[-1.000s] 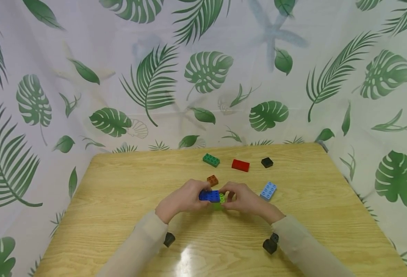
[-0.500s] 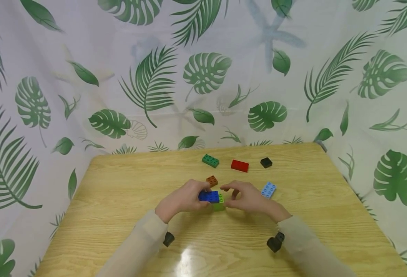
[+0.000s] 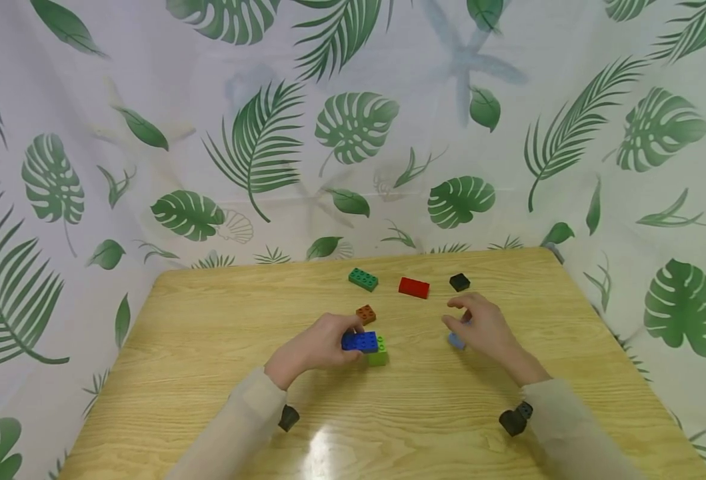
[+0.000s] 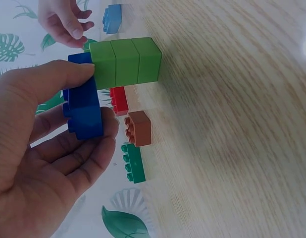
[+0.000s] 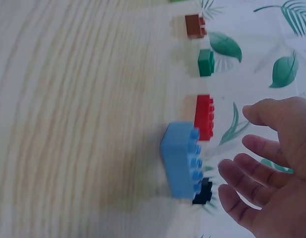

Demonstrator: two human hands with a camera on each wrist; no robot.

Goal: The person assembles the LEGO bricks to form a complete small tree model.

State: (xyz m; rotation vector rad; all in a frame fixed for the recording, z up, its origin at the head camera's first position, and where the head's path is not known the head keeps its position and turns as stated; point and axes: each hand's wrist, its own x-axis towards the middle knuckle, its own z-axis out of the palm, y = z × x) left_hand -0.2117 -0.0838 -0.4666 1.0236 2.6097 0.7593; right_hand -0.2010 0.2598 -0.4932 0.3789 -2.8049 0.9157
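My left hand (image 3: 319,343) grips a dark blue toy brick (image 4: 86,106), with the thumb on one long side and fingers on the other. That brick sits on one end of a stack of lime green bricks (image 4: 126,62) and juts out sideways over the table. Off to the right, my right hand (image 3: 489,327) hovers over a light blue brick (image 5: 178,161), partly hiding it in the head view. Its fingers are apart and loosely bent, with nothing between them; in the right wrist view the fingertips are close above the brick's studs.
Behind the stack lies an orange-brown brick (image 3: 366,314). Farther back are a green brick (image 3: 363,279), a red brick (image 3: 414,288) and a black brick (image 3: 459,283). A leaf-patterned cloth (image 3: 353,200) hangs at the wooden table's far edge.
My right hand has left the lime green stack and moved right to the light blue brick. The left hand keeps its grip on the dark blue brick.
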